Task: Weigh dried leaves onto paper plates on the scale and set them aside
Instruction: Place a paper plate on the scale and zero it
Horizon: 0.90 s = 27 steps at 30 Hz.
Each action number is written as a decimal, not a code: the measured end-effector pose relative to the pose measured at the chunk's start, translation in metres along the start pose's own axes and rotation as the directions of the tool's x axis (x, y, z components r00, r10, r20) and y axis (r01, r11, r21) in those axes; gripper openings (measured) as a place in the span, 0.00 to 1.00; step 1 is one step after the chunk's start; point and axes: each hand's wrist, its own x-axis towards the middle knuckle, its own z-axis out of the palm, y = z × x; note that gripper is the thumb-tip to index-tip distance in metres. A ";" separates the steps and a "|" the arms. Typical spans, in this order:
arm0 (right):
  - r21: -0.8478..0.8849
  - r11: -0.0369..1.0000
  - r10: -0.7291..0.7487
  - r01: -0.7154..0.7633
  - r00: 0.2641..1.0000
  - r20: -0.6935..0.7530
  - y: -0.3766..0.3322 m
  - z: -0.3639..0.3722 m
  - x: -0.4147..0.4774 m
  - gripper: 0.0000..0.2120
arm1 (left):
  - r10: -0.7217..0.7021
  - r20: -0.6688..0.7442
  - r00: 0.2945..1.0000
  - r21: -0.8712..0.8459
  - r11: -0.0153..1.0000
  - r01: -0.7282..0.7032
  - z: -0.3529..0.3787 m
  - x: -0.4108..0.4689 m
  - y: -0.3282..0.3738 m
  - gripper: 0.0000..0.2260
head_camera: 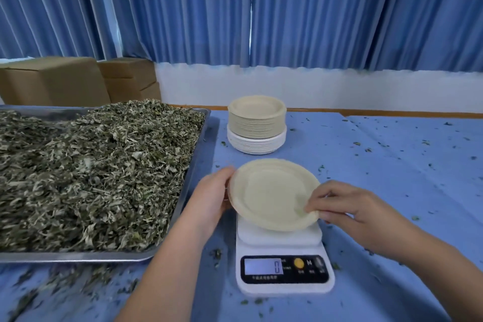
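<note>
Pinching the empty paper plate (pixel 271 191) by its left and right rims, left hand (pixel 217 191) and right hand (pixel 339 204) hold it tilted over the scale (pixel 285 256), apparently the plate-placing step, which next calls for settling it flat before dried leaves (pixel 91 178) come from the left tray (pixel 78 257).

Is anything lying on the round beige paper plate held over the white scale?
No, the visible face of the round beige paper plate is bare.

Blue curtains (pixel 313 8) are hanging across the back, daylight glowing through a gap. A white wall (pixel 339 86) is running beneath them, cardboard boxes (pixel 65 81) are sitting at far left, and blue cloth is covering the table (pixel 392 178).
</note>
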 end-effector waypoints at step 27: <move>-0.041 0.911 0.392 -0.410 0.833 0.390 -0.009 0.000 -0.028 0.15 | 0.323 -0.212 0.922 0.485 0.854 -0.187 -0.013 0.026 -0.029 0.07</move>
